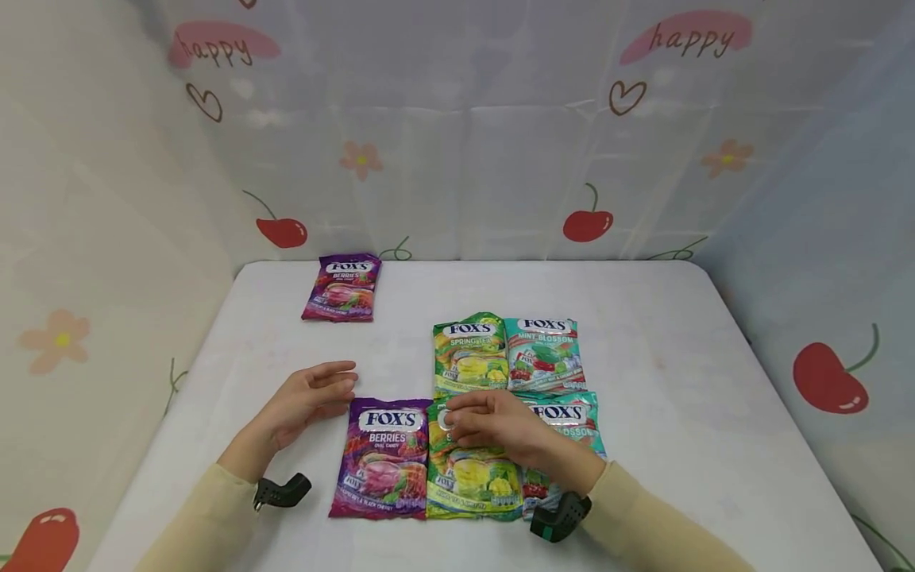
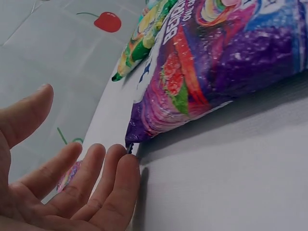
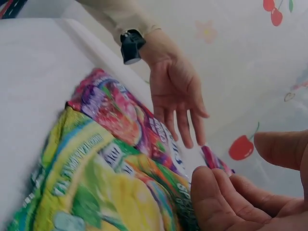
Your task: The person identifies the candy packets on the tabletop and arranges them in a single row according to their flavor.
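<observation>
my left hand [image 1: 307, 401] is at the back left corner of the front fox's berries bag [image 1: 382, 469], fingers loosely extended and a bit apart, thumb well off them; fingertips right by the bag corner, can't tell if touching. my right hand [image 1: 496, 425] is over the front fox's spring tea bag [image 1: 472, 481], fingers together and gently bent, thumb apart from them; contact with the bag can't be told. front row on the white table [image 1: 679, 381], toward its near edge, left to right: berries, spring tea, then the front fox's mint blossom bag [image 1: 572, 413], partly hidden by my right hand and wrist. behind, toward the far edge: rear fox's spring tea bag [image 1: 470, 357] beside rear fox's mint blossom bag [image 1: 545, 357]. second fox's berries bag [image 1: 343, 290] lies apart at the far edge, near the far left corner. cherry-print curtain [image 1: 465, 183] behind the table.
</observation>
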Action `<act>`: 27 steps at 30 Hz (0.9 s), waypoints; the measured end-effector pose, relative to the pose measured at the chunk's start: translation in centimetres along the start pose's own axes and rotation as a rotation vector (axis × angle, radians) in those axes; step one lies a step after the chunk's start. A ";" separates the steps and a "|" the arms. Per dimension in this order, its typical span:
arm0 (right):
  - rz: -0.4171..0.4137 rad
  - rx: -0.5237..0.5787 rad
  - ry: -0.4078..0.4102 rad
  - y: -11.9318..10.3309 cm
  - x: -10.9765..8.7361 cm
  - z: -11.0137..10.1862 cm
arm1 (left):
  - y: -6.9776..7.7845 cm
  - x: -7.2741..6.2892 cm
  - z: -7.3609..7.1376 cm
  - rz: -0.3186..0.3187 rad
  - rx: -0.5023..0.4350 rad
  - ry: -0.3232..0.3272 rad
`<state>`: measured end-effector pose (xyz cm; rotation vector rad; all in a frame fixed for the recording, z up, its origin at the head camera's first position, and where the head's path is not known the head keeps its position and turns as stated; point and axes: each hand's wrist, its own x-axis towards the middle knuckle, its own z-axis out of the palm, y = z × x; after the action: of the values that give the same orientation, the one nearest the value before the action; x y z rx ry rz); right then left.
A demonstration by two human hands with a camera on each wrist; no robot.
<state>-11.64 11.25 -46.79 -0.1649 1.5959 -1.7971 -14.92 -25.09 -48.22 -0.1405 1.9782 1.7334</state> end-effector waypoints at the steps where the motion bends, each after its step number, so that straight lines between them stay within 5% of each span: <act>1: 0.010 0.013 -0.004 0.1 -0.1 0.3 | -0.2 -0.1 0.1 0.001 0.001 -0.006; 17: 0.137 0.144 -0.056 1.0 -1.8 3.2 | -1.7 -2.5 1.1 -0.058 -0.006 0.056; 27: 0.166 0.186 -0.053 1.5 -2.4 4.0 | -1.8 -3.6 2.5 -0.108 0.161 0.085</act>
<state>-7.14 9.35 -46.39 0.0062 1.3560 -1.7839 -10.37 -23.87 -48.43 -0.2642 2.1216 1.5167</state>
